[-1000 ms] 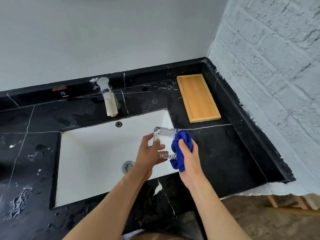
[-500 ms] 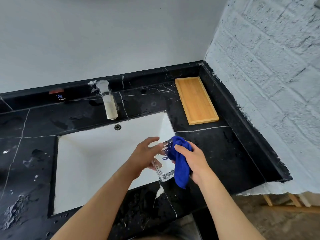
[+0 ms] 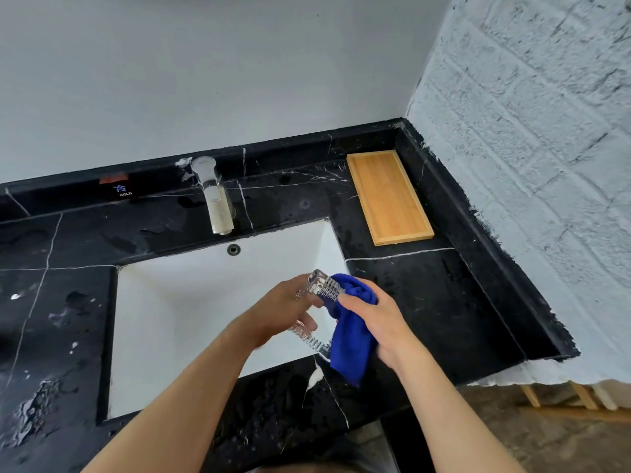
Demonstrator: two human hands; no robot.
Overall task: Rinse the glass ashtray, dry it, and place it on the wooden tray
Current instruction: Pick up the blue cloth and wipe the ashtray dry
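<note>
My left hand (image 3: 278, 310) grips the ribbed glass ashtray (image 3: 321, 288), holding it on edge above the right side of the white sink (image 3: 177, 319). My right hand (image 3: 374, 322) clutches a blue cloth (image 3: 351, 343) pressed against the ashtray's right side; part of the cloth hangs down below my hand. Much of the ashtray is hidden by my fingers and the cloth. The wooden tray (image 3: 389, 196) lies bare on the black counter at the back right, near the brick wall.
A steel faucet (image 3: 213, 196) stands behind the sink. The black marble counter (image 3: 444, 302) is wet, with water spots at the left (image 3: 37, 411). A white brick wall (image 3: 529, 148) borders the counter on the right.
My left hand has turned the ashtray while the cloth in my right hand moved over it, from its lower right side to its upper rim. Both hands stayed above the sink.
</note>
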